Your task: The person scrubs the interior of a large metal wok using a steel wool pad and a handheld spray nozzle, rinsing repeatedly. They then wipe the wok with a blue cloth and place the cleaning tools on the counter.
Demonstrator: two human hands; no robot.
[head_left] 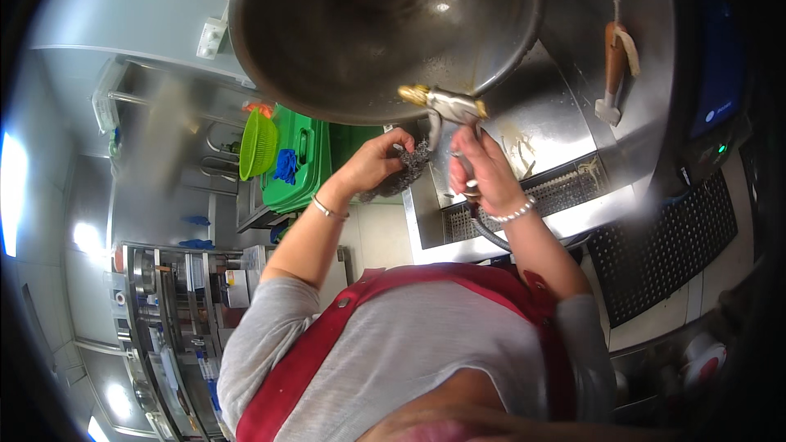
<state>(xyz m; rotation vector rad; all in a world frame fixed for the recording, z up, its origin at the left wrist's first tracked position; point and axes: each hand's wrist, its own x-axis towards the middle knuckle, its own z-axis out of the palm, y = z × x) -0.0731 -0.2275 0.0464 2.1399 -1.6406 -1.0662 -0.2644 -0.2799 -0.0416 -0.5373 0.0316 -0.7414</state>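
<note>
My left hand [374, 162] grips a grey metal scouring pad [412, 167] between thumb and fingers. My right hand [485, 166] is closed around the handle of a metal spray gun [454, 107], whose yellowish ends show above my fingers. A grey flexible hose [488, 234] runs down from the gun's handle, past my right wrist. Beyond both hands a large, dark metal bowl-shaped pan [381, 31] stands tilted with its inside towards me, wet near the lower rim. The spray gun's head is in front of that rim.
A stainless steel basin [540, 116] with a perforated drain strip [528, 202] lies under the pan, holding some food scraps. A wooden-handled brush [614, 67] hangs at right. At left stand a green lidded bin [307, 159], a blue glove [285, 166] and a lime-green basket [256, 144].
</note>
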